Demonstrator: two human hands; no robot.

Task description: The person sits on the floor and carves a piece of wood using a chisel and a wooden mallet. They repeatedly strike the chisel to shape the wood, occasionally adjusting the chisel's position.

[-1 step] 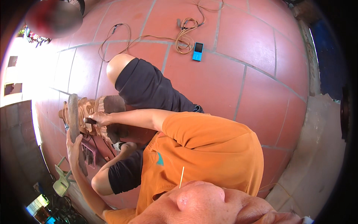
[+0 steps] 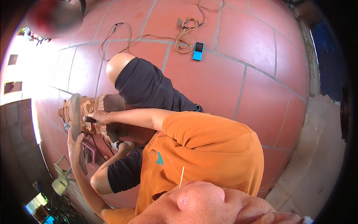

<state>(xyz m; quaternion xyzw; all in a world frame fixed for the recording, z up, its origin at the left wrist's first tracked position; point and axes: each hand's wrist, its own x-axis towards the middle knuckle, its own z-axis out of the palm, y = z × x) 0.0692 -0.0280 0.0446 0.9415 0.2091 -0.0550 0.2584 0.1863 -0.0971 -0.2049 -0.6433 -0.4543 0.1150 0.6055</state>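
I sit on a red tile floor (image 2: pixel 238 48) in an orange shirt and black shorts, with a reddish carved wooden block (image 2: pixel 97 128) between my legs at the left. My right hand (image 2: pixel 97 117) rests on the carving and grips a small dark-handled tool (image 2: pixel 88 119) against the wood. My left hand (image 2: pixel 74 143) is just below it, closed around a long flat wooden mallet-like piece (image 2: pixel 75 112) that stands blurred across the carving's end. My own face and a thin stick in my mouth fill the bottom edge.
A blue phone (image 2: pixel 198 51) lies on the tiles beside a coiled brown cable (image 2: pixel 185 35). A pale green plastic chair (image 2: pixel 61 180) stands at the lower left. A bare concrete strip (image 2: pixel 317 149) borders the tiles on the right.
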